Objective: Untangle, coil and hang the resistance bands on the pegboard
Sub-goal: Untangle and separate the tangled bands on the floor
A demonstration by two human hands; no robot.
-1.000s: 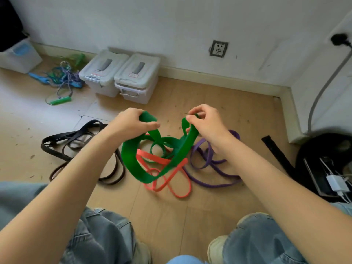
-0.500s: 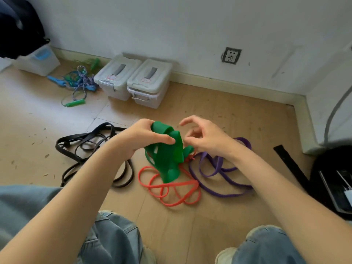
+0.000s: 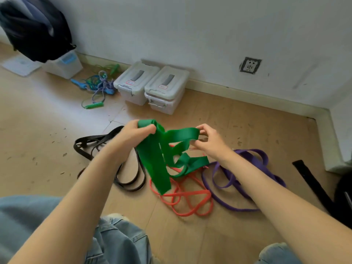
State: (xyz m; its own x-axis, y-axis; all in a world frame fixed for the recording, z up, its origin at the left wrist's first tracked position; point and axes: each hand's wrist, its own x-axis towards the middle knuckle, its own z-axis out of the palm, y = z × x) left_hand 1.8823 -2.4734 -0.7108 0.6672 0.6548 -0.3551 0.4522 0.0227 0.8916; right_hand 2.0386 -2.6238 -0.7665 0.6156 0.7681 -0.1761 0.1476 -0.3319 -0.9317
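A wide green resistance band point(image 3: 156, 164) hangs in folds above the wooden floor. My left hand point(image 3: 133, 134) grips its bunched top fold. A little to the right, my right hand point(image 3: 209, 141) pinches a loop of the same band between thumb and fingers. Under it on the floor lie a thin orange band point(image 3: 190, 202), tangled in loops, a purple band point(image 3: 245, 168) to the right and a black band point(image 3: 91, 143) to the left. No pegboard is in view.
Two lidded white plastic boxes point(image 3: 152, 86) stand against the wall, with tangled blue and green ropes point(image 3: 97, 86) to their left. A dark backpack point(image 3: 36, 29) sits on a clear bin at the far left. A black strap point(image 3: 312, 180) lies at right. My knees are below.
My hands have moved apart, drawing a loop of the green band out to the right. The bunched band now hangs lower. The view has tilted up and left.
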